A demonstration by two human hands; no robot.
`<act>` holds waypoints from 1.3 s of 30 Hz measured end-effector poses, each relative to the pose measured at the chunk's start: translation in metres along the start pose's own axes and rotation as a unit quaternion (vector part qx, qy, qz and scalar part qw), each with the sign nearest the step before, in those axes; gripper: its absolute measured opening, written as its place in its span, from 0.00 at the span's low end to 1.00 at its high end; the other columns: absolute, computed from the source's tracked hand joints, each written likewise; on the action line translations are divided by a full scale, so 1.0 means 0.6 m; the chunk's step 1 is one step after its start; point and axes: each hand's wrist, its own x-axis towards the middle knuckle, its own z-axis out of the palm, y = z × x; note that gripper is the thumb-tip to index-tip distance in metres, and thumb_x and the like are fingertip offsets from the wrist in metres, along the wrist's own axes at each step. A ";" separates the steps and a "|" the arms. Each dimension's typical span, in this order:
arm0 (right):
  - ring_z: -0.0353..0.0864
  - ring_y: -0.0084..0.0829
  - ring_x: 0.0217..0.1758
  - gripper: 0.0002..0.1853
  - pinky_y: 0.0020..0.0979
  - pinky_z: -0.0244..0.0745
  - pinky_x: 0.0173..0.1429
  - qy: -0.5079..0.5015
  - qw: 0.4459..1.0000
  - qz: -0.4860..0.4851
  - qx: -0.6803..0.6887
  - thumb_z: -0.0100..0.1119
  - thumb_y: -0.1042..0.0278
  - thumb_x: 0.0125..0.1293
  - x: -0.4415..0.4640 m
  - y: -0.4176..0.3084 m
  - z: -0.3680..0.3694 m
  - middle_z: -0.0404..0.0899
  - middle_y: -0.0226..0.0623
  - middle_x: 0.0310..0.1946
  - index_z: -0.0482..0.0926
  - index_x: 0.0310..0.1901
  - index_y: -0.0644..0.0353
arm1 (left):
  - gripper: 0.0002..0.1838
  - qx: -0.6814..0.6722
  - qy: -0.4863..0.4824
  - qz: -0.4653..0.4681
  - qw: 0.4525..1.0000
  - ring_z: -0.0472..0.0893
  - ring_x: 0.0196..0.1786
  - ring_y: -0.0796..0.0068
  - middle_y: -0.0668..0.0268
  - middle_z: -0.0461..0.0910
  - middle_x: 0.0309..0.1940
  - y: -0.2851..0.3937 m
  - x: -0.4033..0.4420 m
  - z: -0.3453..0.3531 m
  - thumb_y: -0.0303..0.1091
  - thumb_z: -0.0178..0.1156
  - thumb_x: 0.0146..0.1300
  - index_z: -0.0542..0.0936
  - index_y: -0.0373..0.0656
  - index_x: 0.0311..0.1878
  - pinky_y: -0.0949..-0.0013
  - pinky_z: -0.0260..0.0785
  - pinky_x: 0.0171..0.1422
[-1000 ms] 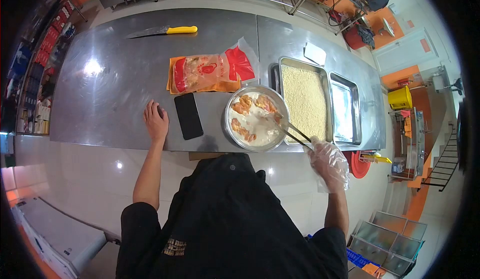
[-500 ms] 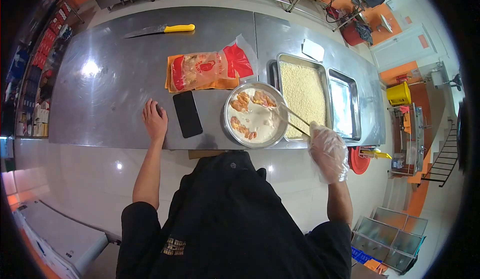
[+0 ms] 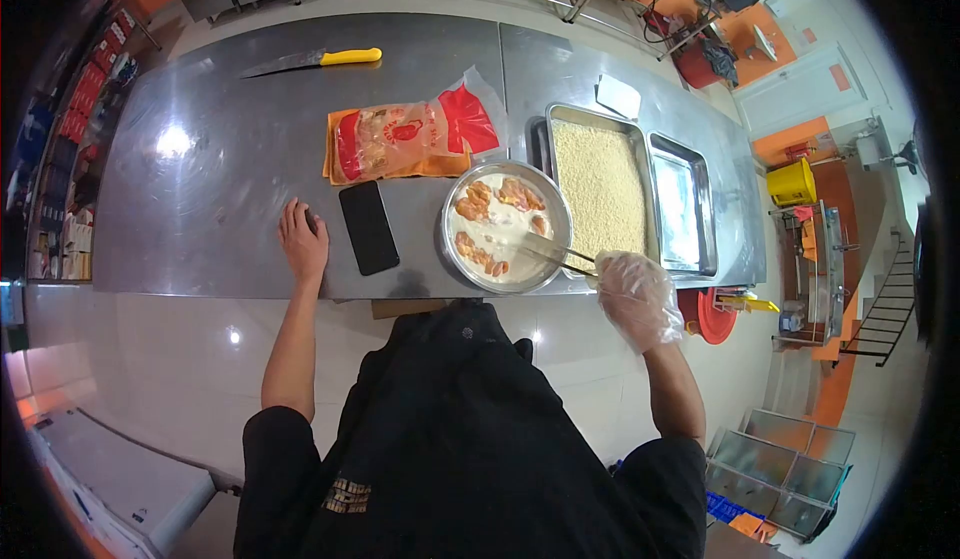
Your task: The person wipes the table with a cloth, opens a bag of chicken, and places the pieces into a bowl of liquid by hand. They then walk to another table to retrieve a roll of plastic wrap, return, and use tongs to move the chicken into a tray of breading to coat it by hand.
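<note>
- Right hand (image 3: 640, 299), right of centre in the frame: you wear a clear plastic glove and keep your fingers closed around a pair of slim metal tongs (image 3: 562, 257); their two arms stand slightly apart, tips in the bowl; whether they pinch anything cannot be told.
- Round metal bowl (image 3: 447, 244), centre of the frame: it holds a creamy white liquid (image 3: 497, 227) with several orange-pink pieces of meat (image 3: 478, 201), mostly towards its left and upper sides.
- Left hand (image 3: 303, 241), left of centre: bare, it rests on the grey steel table (image 3: 210, 209), fingers loosely extended, grasping nothing visible; just beside it lies your black rectangular phone (image 3: 369, 228).
- Above the phone and bowl: a red-and-clear plastic packet (image 3: 410, 137) lies over an orange one; the yellow-handled knife (image 3: 310, 61) lies at upper left.
- Right of the bowl: a deep metal tray (image 3: 650, 199) of pale yellow crumbs (image 3: 600, 189); beside it, a smaller shiny metal tray (image 3: 682, 209).
</note>
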 end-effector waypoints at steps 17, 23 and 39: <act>0.73 0.34 0.32 0.10 0.34 0.69 0.33 0.073 0.975 -0.207 0.032 0.53 0.70 0.52 0.011 0.025 0.062 0.71 0.37 0.28 0.71 0.36 0.61 | 0.08 -0.245 -0.003 -0.140 0.959 0.74 0.53 0.64 0.60 0.76 0.46 -0.017 -0.044 -0.020 0.29 0.54 0.61 0.75 0.38 0.42 0.68 0.62 0.59; 0.73 0.30 0.30 0.11 0.32 0.67 0.30 0.089 0.972 -0.215 0.009 0.52 0.68 0.52 0.024 0.088 0.005 0.69 0.34 0.25 0.71 0.38 0.59 | 0.08 -0.269 0.097 -0.312 0.906 0.76 0.47 0.73 0.63 0.78 0.40 0.016 -0.229 -0.059 0.30 0.51 0.64 0.76 0.37 0.40 0.74 0.65 0.52; 0.77 0.34 0.30 0.08 0.33 0.72 0.35 0.175 0.872 -0.453 0.062 0.49 0.70 0.57 0.122 0.191 0.043 0.75 0.34 0.25 0.74 0.38 0.60 | 0.28 -0.037 -0.372 -0.639 0.672 0.75 0.55 0.64 0.57 0.76 0.52 0.408 -1.054 0.104 0.56 0.49 0.58 0.72 0.48 0.56 0.61 0.68 0.55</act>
